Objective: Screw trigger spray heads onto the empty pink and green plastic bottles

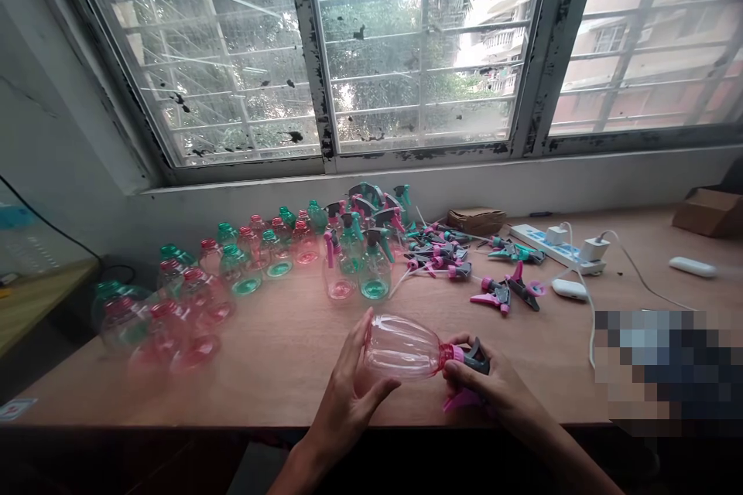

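Note:
A clear pink spray bottle (402, 346) lies sideways above the front of the table, its base to the left. My left hand (354, 383) cups the base, fingers behind and thumb below. At the neck, my right hand (484, 383) is closed around the grey and pink trigger sprayer (476, 360), which sits on the bottle's mouth. The sprayer's pink trigger (461, 400) shows below the right fingers. Loose trigger sprayers (438, 255) lie in a heap beyond the hands, with a pair (505, 294) nearer.
Open pink and green bottles (200, 294) stand at the left. Behind the hands stand several bottles with sprayers (374, 267). A power strip (557, 247) with plugs and white cables, a white case (570, 290) and a cardboard box (708, 210) are at the right. A window runs along the back.

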`<state>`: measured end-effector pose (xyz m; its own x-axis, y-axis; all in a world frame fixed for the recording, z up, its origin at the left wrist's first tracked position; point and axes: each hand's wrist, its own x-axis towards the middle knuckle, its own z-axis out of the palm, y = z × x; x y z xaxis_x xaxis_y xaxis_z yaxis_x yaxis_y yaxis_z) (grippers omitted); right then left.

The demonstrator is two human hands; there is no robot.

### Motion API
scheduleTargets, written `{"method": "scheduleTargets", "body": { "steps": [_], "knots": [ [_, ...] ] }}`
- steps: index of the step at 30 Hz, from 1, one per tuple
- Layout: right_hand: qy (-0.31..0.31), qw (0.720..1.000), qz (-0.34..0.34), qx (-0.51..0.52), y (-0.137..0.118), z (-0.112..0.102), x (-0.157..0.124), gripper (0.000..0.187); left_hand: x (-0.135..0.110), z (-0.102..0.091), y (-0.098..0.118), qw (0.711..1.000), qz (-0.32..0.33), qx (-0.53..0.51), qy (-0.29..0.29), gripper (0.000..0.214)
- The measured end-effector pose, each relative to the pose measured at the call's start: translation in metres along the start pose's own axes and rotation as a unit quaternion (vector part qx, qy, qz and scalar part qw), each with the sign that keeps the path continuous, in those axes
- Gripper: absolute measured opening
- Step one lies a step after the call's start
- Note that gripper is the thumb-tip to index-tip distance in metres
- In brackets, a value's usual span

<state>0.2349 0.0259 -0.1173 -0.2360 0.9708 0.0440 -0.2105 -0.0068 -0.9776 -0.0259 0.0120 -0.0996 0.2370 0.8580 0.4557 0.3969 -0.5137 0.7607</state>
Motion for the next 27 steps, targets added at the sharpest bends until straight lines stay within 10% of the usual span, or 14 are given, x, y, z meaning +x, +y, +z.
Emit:
{"method": "scheduleTargets", "body": {
  "steps": [10,27],
  "knots": [
    [0.002,1.0,0.009,0.003,-0.0009,-0.0025,-0.002,0.047,-0.0046,0.0001,-0.0073,0.997,0.076,0.016,0.002,0.085],
    [-0.026,0.999,0.004,-0.018,-0.0033,-0.0034,-0.0014,0.042,-0.0016,-0.0001,-0.0003,1.0,-0.001,0.003,-0.025,0.09]
  ]
}}
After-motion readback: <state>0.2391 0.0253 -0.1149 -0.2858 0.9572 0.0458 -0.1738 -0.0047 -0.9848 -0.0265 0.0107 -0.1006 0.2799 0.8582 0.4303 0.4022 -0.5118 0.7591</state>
